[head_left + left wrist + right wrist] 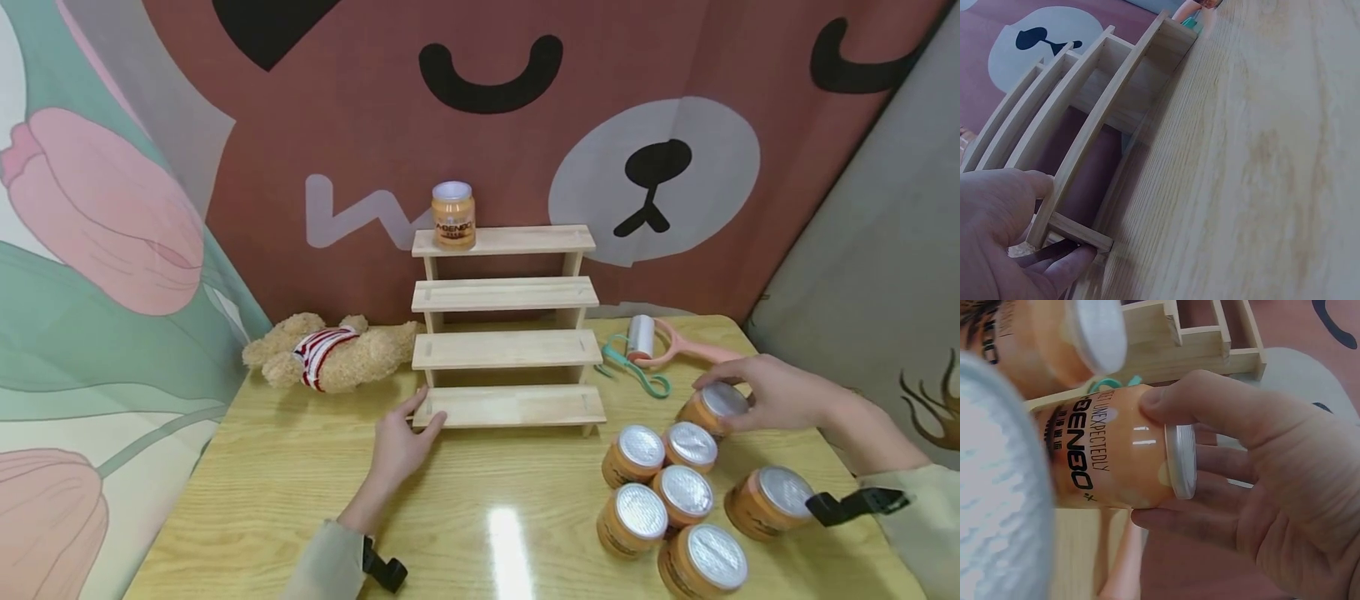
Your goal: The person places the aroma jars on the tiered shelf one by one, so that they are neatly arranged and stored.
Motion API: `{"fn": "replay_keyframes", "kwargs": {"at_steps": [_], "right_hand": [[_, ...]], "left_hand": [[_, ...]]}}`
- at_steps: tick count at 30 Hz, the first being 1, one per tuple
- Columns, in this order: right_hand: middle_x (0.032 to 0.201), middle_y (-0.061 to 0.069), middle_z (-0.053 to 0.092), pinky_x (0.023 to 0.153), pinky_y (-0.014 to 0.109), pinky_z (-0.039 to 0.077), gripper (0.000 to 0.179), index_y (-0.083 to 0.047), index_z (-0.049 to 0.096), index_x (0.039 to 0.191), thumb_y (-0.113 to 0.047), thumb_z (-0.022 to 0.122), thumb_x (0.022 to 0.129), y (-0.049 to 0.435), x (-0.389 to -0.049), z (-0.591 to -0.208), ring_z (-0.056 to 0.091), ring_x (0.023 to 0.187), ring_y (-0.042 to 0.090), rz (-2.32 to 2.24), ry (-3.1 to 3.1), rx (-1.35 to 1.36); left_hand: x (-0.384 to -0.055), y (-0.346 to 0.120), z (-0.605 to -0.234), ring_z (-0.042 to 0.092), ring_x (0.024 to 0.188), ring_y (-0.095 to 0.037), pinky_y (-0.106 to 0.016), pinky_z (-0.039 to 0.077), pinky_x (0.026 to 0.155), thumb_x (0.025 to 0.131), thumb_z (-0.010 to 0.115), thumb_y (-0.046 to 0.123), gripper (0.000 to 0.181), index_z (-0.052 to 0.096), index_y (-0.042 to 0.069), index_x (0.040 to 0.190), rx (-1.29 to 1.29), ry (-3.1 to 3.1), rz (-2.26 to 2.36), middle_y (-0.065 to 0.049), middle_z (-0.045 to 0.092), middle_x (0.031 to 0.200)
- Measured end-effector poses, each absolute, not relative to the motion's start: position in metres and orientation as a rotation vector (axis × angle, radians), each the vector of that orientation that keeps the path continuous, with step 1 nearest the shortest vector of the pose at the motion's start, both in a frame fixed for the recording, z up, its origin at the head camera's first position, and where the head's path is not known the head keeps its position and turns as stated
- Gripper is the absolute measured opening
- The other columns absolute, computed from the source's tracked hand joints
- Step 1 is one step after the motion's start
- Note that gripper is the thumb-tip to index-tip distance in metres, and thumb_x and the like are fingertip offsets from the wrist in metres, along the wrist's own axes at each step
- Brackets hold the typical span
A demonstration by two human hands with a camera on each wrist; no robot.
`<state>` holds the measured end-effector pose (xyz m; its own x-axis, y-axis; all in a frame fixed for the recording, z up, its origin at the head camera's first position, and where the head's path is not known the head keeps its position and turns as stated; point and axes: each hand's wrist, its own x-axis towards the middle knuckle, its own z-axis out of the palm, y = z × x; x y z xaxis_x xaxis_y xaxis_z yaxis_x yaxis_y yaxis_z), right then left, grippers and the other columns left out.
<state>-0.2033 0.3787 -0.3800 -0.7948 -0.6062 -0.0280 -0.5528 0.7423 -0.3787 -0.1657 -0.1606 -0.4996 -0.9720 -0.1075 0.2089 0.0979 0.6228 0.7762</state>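
The table [285,492] holds a 4-tier rack [510,407], jars [684,493], scissors [628,366], roller [641,337], plush toy [352,358].

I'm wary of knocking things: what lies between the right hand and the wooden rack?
In the head view: the jar the right hand grips, then teal scissors on the table beside the wooden rack, a roller just behind.

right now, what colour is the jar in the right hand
The jar is orange with black lettering, shown best in the right wrist view.

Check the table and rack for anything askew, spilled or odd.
The toy bear looks a bit odd: it lies flat left of the rack rather than sitting up. No spill shows around the jars.
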Motion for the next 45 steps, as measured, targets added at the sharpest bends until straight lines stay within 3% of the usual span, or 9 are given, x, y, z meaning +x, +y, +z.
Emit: {"fn": "replay_keyframes", "kwargs": {"at_steps": [2, 5, 9, 17, 23, 28, 33, 40, 45], "right_hand": [[0.123, 0.0, 0.076, 0.065, 0.023, 0.056, 0.043, -0.019, 0.076, 0.124, -0.027, 0.092, 0.085, 0.376, -0.206, -0.375, 0.061, 0.097, -0.003, -0.506, 2.803, -0.939], [0.12, -0.003, 0.076, 0.066, 0.024, 0.057, 0.043, -0.019, 0.075, 0.124, -0.026, 0.091, 0.085, 0.372, -0.211, -0.366, 0.064, 0.094, -0.003, -0.486, 2.807, -0.944], [0.115, -0.007, 0.075, 0.068, 0.024, 0.058, 0.044, -0.02, 0.074, 0.125, -0.025, 0.091, 0.085, 0.367, -0.217, -0.354, 0.066, 0.089, -0.004, -0.49, 2.806, -0.932], [0.117, -0.008, 0.074, 0.068, 0.025, 0.058, 0.046, -0.025, 0.076, 0.125, -0.021, 0.093, 0.082, 0.354, -0.23, -0.333, 0.062, 0.09, 0.0, -0.457, 2.855, -0.928], [0.11, -0.008, 0.074, 0.066, 0.023, 0.057, 0.044, -0.025, 0.076, 0.124, -0.016, 0.091, 0.083, 0.341, -0.241, -0.317, 0.061, 0.085, 0.004, -0.451, 2.881, -0.951], [0.105, -0.01, 0.074, 0.066, 0.023, 0.054, 0.043, -0.023, 0.076, 0.122, -0.015, 0.091, 0.083, 0.33, -0.251, -0.307, 0.06, 0.081, 0.006, -0.414, 2.923, -1.002], [0.103, -0.012, 0.073, 0.067, 0.025, 0.046, 0.045, -0.023, 0.076, 0.121, -0.018, 0.092, 0.079, 0.32, -0.259, -0.299, 0.056, 0.077, 0.008, -0.361, 3.008, -1.008], [0.09, -0.011, 0.068, 0.062, 0.025, 0.042, 0.042, -0.022, 0.076, 0.118, -0.016, 0.09, 0.078, 0.308, -0.266, -0.296, 0.05, 0.067, 0.005, -0.381, 3.099, -1.09], [0.088, -0.01, 0.07, 0.061, 0.024, 0.041, 0.042, -0.022, 0.078, 0.116, -0.015, 0.089, 0.076, 0.301, -0.27, -0.294, 0.049, 0.065, 0.006, -0.416, 3.155, -1.15]], "left_hand": [[-0.166, -0.161, -0.499, 0.061, 0.075, -0.013, -0.032, 0.056, 0.066, 0.097, 0.081, 0.027, 0.059, 0.062, 0.006, 0.148, 0.016, -2.617, -1.271, -0.018, 0.066, 0.144], [-0.165, -0.163, -0.499, 0.034, 0.053, -0.008, -0.026, 0.039, 0.051, 0.096, 0.081, 0.027, 0.06, 0.062, 0.006, 0.149, 0.029, -2.619, -1.296, -0.019, 0.066, 0.145], [-0.165, -0.163, -0.499, 0.024, 0.048, -0.004, -0.023, 0.033, 0.047, 0.096, 0.082, 0.026, 0.061, 0.061, 0.005, 0.149, 0.024, -2.615, -1.296, -0.021, 0.067, 0.143], [-0.166, -0.161, -0.5, 0.061, 0.075, -0.017, -0.026, 0.049, 0.062, 0.096, 0.082, 0.026, 0.058, 0.063, 0.004, 0.147, -0.003, -2.61, -1.264, -0.02, 0.067, 0.143], [-0.167, -0.16, -0.5, 0.062, 0.076, -0.014, -0.028, 0.052, 0.064, 0.095, 0.083, 0.026, 0.059, 0.064, 0.005, 0.147, -0.007, -2.603, -1.258, -0.019, 0.068, 0.142], [-0.167, -0.16, -0.5, 0.043, 0.058, -0.007, -0.025, 0.043, 0.055, 0.095, 0.082, 0.026, 0.059, 0.063, 0.006, 0.148, 0.003, -2.601, -1.288, -0.021, 0.066, 0.143], [-0.166, -0.161, -0.502, 0.053, 0.064, -0.015, -0.025, 0.045, 0.058, 0.096, 0.082, 0.025, 0.059, 0.063, 0.005, 0.148, 0.006, -2.6, -1.292, -0.022, 0.066, 0.143], [-0.165, -0.161, -0.501, 0.072, 0.097, -0.025, -0.039, 0.061, 0.078, 0.096, 0.082, 0.026, 0.058, 0.063, 0.005, 0.147, 0.006, -2.593, -1.275, -0.021, 0.067, 0.142], [-0.164, -0.161, -0.501, 0.072, 0.095, -0.027, -0.043, 0.062, 0.08, 0.096, 0.082, 0.025, 0.058, 0.063, 0.004, 0.147, -0.001, -2.583, -1.281, -0.021, 0.068, 0.141]]}}
